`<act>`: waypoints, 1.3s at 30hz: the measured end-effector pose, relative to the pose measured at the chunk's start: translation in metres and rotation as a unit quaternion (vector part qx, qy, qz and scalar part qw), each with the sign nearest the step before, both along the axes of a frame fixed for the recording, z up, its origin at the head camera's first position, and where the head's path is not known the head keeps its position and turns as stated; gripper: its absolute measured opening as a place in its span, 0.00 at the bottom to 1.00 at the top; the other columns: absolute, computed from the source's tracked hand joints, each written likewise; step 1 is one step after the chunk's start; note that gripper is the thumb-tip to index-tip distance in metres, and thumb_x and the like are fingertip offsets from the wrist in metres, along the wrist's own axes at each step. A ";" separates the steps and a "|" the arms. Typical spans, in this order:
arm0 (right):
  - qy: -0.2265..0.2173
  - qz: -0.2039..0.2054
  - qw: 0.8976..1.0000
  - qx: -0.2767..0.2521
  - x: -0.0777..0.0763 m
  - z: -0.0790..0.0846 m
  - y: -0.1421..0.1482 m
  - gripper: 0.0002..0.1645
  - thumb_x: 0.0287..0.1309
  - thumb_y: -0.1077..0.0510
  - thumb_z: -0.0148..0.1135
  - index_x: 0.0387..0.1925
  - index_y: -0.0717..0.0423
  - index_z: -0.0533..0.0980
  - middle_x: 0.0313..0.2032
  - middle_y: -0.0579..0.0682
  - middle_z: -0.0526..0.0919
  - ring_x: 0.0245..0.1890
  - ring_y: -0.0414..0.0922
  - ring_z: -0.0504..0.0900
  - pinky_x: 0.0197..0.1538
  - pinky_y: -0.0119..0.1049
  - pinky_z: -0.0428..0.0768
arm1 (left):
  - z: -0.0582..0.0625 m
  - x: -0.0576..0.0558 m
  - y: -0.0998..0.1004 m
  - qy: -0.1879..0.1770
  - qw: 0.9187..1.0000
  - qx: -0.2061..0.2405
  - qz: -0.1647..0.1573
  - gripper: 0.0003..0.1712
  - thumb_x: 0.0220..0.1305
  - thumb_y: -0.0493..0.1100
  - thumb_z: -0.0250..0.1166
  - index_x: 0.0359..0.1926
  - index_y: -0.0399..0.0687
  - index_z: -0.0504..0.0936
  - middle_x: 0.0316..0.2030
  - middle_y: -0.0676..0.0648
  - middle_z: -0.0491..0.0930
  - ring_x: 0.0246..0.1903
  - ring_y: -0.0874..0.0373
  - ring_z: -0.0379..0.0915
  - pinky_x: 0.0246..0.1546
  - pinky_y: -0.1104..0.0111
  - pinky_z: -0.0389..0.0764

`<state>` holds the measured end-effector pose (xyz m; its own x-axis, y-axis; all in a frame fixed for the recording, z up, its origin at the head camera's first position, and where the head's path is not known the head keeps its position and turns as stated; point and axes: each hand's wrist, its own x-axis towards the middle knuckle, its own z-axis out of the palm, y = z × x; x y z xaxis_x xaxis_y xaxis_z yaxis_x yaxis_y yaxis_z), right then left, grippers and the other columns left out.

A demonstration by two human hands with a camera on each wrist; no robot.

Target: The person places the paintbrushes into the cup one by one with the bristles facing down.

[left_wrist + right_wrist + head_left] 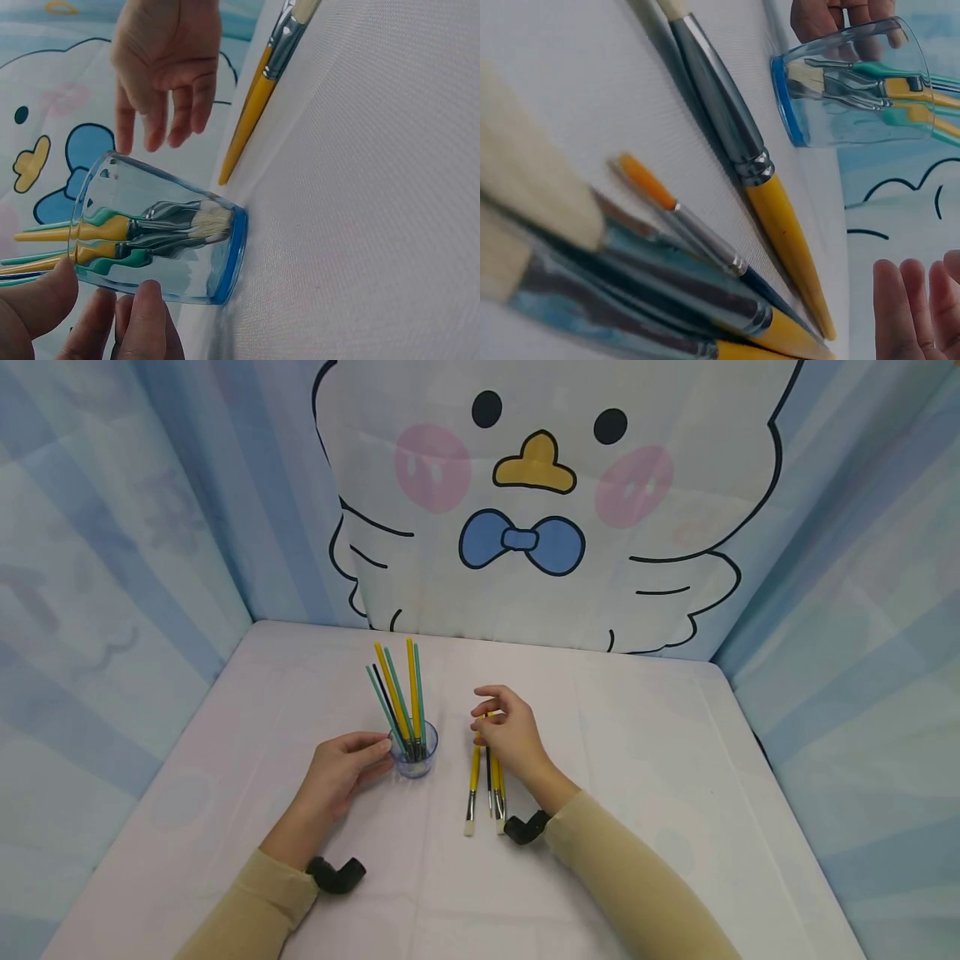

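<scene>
My left hand (341, 770) holds a clear plastic cup (414, 768) by its left side, thumb near the rim and fingers along the wall. Several paintbrushes (405, 702) with yellow, green and dark handles stand in it, bristles down, as the left wrist view shows. To the cup's right, my right hand (512, 733) hovers with loosely bent fingers over more paintbrushes lying on the table. Among these are a yellow-handled paintbrush (780, 217) and a thin dark-handled paintbrush (709, 240) with orange bristles. Their bristles point towards me; the right hand hides some handle ends.
A pale cloth covers the table (600, 877). Behind it hangs a curtain (540, 602) with a cartoon bird, and further curtains flank both sides. Black curved pieces (337, 875) sit at both wrists, the right one close to the lying bristles.
</scene>
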<state>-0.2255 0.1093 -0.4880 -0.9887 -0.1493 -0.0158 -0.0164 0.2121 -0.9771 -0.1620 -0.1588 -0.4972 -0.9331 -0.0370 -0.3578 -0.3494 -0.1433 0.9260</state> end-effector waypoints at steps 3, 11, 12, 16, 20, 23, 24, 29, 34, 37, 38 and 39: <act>0.000 -0.007 1.000 0.009 0.000 -0.002 0.005 0.30 0.66 0.73 0.65 0.67 0.57 0.76 0.49 0.64 0.83 0.43 0.62 0.88 0.41 0.45 0.96 | 0.000 0.000 0.000 -0.002 1.000 -0.001 0.000 0.24 0.73 0.36 0.71 0.65 0.27 0.80 0.49 0.48 0.85 0.44 0.64 0.87 0.53 0.70 0.92; -0.009 -0.051 0.997 0.052 -0.001 -0.005 0.021 0.32 0.65 0.71 0.67 0.69 0.56 0.76 0.45 0.58 0.82 0.37 0.56 0.88 0.33 0.42 0.95 | 0.000 -0.001 0.000 -0.009 1.000 -0.007 0.002 0.24 0.72 0.38 0.72 0.64 0.29 0.81 0.50 0.47 0.84 0.44 0.63 0.87 0.53 0.70 0.92; -0.012 -0.055 0.997 0.061 -0.001 -0.005 0.023 0.31 0.66 0.70 0.67 0.69 0.55 0.76 0.45 0.58 0.82 0.37 0.56 0.88 0.33 0.42 0.95 | 0.000 -0.001 0.000 -0.009 1.000 -0.006 0.002 0.24 0.72 0.38 0.72 0.64 0.29 0.81 0.50 0.47 0.84 0.44 0.63 0.87 0.53 0.70 0.92; -0.031 -0.065 0.993 0.095 0.000 -0.006 0.028 0.31 0.65 0.68 0.69 0.69 0.55 0.76 0.43 0.56 0.81 0.34 0.53 0.88 0.30 0.40 0.94 | -0.001 -0.001 0.000 -0.008 1.000 -0.003 0.001 0.24 0.73 0.37 0.72 0.65 0.29 0.81 0.50 0.48 0.84 0.44 0.63 0.87 0.53 0.70 0.92; -0.054 -0.066 0.988 0.131 0.002 -0.007 0.031 0.32 0.64 0.68 0.71 0.68 0.55 0.76 0.41 0.55 0.81 0.29 0.48 0.86 0.28 0.38 0.92 | -0.001 -0.001 0.000 -0.006 1.000 -0.005 -0.001 0.24 0.73 0.38 0.71 0.65 0.29 0.81 0.50 0.47 0.84 0.45 0.63 0.87 0.53 0.70 0.92; -0.070 -0.066 0.983 0.154 0.003 -0.008 0.032 0.31 0.62 0.69 0.72 0.66 0.54 0.77 0.40 0.53 0.80 0.26 0.46 0.83 0.26 0.35 0.91 | -0.002 -0.001 -0.001 -0.004 1.000 -0.007 -0.003 0.24 0.73 0.38 0.72 0.65 0.29 0.81 0.51 0.47 0.84 0.45 0.64 0.87 0.53 0.70 0.92; -0.075 -0.066 0.982 0.161 0.004 -0.009 0.032 0.31 0.61 0.69 0.73 0.66 0.54 0.77 0.39 0.53 0.80 0.25 0.45 0.82 0.26 0.35 0.90 | -0.002 -0.001 -0.001 -0.004 1.000 -0.007 -0.003 0.24 0.73 0.38 0.72 0.65 0.29 0.81 0.50 0.47 0.84 0.45 0.64 0.87 0.53 0.71 0.92; -0.086 -0.061 0.975 0.194 0.004 -0.013 0.031 0.31 0.58 0.68 0.74 0.63 0.52 0.78 0.36 0.51 0.80 0.21 0.43 0.79 0.23 0.30 0.85 | -0.002 -0.001 -0.001 0.000 1.000 0.000 -0.002 0.24 0.73 0.37 0.71 0.64 0.28 0.80 0.48 0.49 0.85 0.44 0.64 0.87 0.53 0.71 0.92; -0.076 -0.059 0.973 0.212 0.004 -0.016 0.030 0.30 0.57 0.68 0.74 0.61 0.53 0.78 0.34 0.50 0.80 0.18 0.42 0.78 0.21 0.28 0.78 | -0.002 -0.001 -0.001 0.002 1.000 0.001 -0.003 0.24 0.73 0.37 0.71 0.64 0.28 0.80 0.47 0.49 0.85 0.44 0.64 0.87 0.53 0.71 0.92; -0.067 -0.057 0.969 0.230 0.003 -0.017 0.029 0.29 0.58 0.67 0.74 0.61 0.53 0.79 0.33 0.49 0.80 0.18 0.42 0.78 0.21 0.28 0.77 | -0.002 -0.001 0.000 0.002 1.000 0.001 -0.003 0.24 0.73 0.37 0.71 0.65 0.27 0.80 0.47 0.49 0.85 0.44 0.64 0.87 0.53 0.71 0.92; -0.065 -0.056 0.968 0.237 0.003 -0.017 0.029 0.29 0.58 0.67 0.74 0.61 0.53 0.79 0.33 0.48 0.80 0.18 0.42 0.78 0.22 0.28 0.77 | -0.002 -0.001 0.000 0.002 1.000 0.002 -0.002 0.24 0.73 0.37 0.71 0.65 0.27 0.80 0.47 0.49 0.85 0.44 0.64 0.87 0.53 0.71 0.92; -0.062 -0.055 0.966 0.244 0.003 -0.017 0.029 0.29 0.57 0.67 0.73 0.61 0.54 0.79 0.32 0.48 0.80 0.18 0.42 0.78 0.22 0.28 0.76 | -0.002 -0.001 0.000 0.002 1.000 0.003 -0.002 0.24 0.73 0.36 0.71 0.65 0.27 0.80 0.47 0.49 0.85 0.44 0.64 0.87 0.53 0.71 0.92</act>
